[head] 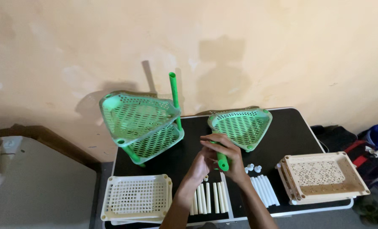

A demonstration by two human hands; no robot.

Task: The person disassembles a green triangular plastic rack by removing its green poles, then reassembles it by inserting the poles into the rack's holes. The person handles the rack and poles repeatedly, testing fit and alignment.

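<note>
Your two forearms are rising from the near edge and meeting over the middle of the black bench (180,165). Your right hand (231,154) is arching over a short green tube (222,161), its fingers curling round the tube and pinching it upright, with the tube's lower end showing below the palm. Your left hand (203,163) is pressing in from the left, its fingers bunching together against the right hand and the tube; you cannot tell whether they are gripping anything of their own.

Just beneath your wrists a row of smooth white tubes (208,197) is lying side by side, and a second row (265,190) is sitting to the right with a few small white caps (253,168) beyond it. At the near left a cream square tray (136,197) with a slotted lattice bottom is resting flat. At the near right a stack of beige rectangular trays (324,176) with an ornate pierced pattern is overhanging the bench edge.

Farther off, behind your hands, a green triangular perforated tray (241,126) is lying on the bench. At the far left two more green triangular trays (140,123) are sitting tilted, joined on green posts, with one tall green post (174,91) standing up against the mottled yellow wall (282,51).
</note>
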